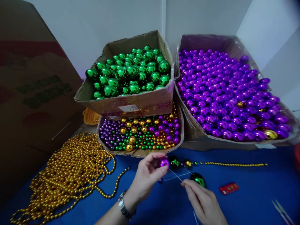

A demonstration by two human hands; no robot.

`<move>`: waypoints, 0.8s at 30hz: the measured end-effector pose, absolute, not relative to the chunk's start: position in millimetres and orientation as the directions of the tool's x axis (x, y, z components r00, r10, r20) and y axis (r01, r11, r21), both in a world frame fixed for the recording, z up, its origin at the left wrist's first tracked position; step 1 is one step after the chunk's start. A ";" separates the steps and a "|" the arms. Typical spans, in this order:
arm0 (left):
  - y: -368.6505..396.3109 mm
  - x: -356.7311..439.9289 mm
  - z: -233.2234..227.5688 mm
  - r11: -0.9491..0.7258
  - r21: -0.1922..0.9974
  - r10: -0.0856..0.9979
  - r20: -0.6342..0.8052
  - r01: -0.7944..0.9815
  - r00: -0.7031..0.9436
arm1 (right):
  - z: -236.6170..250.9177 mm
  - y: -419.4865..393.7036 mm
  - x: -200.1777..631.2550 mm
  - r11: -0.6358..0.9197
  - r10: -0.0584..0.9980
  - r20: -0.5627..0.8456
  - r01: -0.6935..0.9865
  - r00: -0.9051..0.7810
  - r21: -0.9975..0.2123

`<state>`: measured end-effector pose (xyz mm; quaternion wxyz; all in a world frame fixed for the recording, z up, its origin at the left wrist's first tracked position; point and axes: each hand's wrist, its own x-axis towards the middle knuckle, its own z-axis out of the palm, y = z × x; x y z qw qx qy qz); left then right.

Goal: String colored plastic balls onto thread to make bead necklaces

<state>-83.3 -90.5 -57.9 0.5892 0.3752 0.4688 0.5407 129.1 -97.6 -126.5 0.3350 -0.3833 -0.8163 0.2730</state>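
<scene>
My left hand (146,178) pinches a shiny purple bead (163,162) between thumb and fingers. My right hand (203,201) holds a thin needle (176,175) whose tip points at that purple bead. A thread strand (173,178) runs between the hands. To the right of the purple bead sit a green bead (174,162) and a gold bead (187,163), joined to a string of small gold beads (234,164) lying to the right. A larger green bead (198,179) rests on the blue cloth (257,190) just above my right hand.
A box of green balls (131,75) is stacked on a box of mixed beads (140,132). A large box of purple balls (229,93) stands right. A heap of gold bead chain (67,172) lies left, a cardboard sheet (30,87) behind. A red lighter (229,188) and snips (282,211) lie right.
</scene>
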 end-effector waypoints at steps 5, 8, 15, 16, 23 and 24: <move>-89.9 -84.3 -58.8 0.136 0.924 0.989 -0.146 -0.357 0.000 | -127.4 -99.2 126.7 0.518 0.829 0.301 0.444 -0.471 -0.731; -90.6 -82.2 -62.3 0.152 0.913 0.988 -0.154 -0.379 0.023 | -127.8 -100.3 124.2 0.515 0.831 0.306 0.435 -0.464 -0.739; -92.1 -85.3 -49.9 0.088 0.994 0.993 -0.082 -0.070 0.080 | -126.4 -99.6 123.8 0.534 0.826 0.330 0.446 -0.457 -0.718; -88.2 -89.9 -45.6 0.038 0.999 0.997 -0.039 0.024 0.066 | -126.1 -99.0 125.1 0.532 0.829 0.333 0.453 -0.449 -0.715; -19.6 -125.7 -46.7 -0.268 0.426 0.963 0.083 0.864 0.258 | -125.6 -96.3 129.6 0.497 0.855 0.312 0.477 -0.415 -0.725; -8.6 -127.6 -52.7 -0.275 0.362 0.958 0.021 0.891 0.287 | -125.8 -96.5 129.4 0.500 0.854 0.319 0.477 -0.411 -0.723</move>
